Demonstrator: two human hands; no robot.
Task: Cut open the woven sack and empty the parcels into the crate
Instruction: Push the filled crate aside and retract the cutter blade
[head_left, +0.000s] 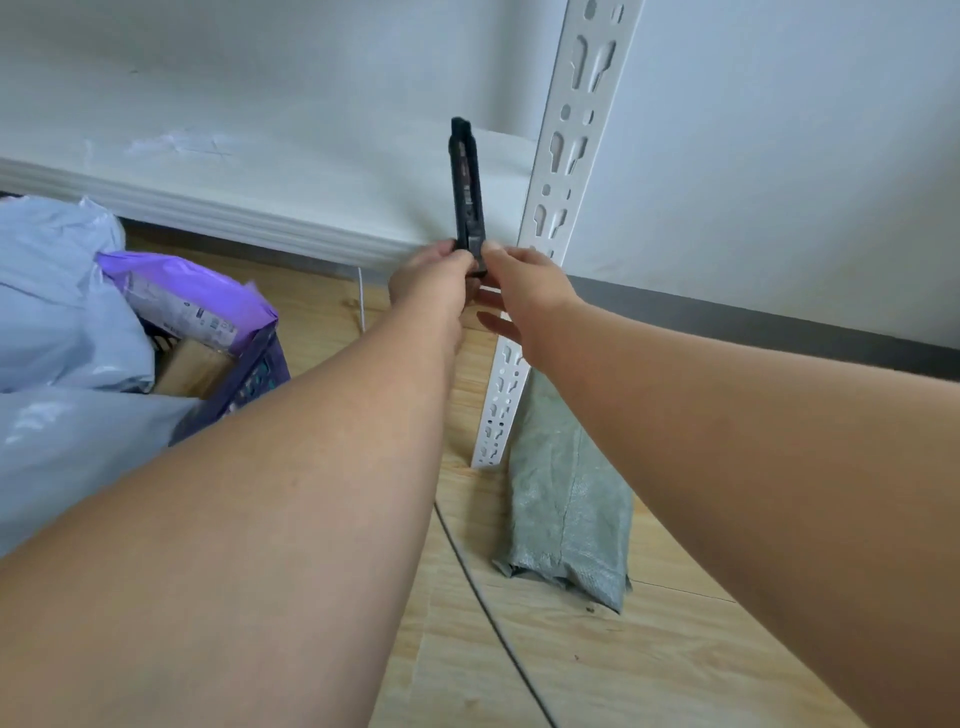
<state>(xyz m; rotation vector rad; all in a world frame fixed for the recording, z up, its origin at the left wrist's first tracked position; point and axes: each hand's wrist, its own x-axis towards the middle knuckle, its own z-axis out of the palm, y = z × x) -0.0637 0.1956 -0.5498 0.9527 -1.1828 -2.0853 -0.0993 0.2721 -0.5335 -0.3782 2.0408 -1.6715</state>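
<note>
Head view, hands: the left hand (428, 275) and the right hand (524, 291) are together, both pinching the lower end of a black knife (467, 192).
Knife axis: upright, its tip pointing up toward the wall.
Sack: the green woven sack (566, 499) lies flat on the floor, below the hands, nearer the right arm.
Crate: the purple crate (254, 374) with parcels (67, 312) stands at the left.

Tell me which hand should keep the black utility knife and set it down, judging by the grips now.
Probably the left hand: its fingers curl round the base of the upright utility knife. The right hand only pinches the base, its lower fingers spread free.
</note>
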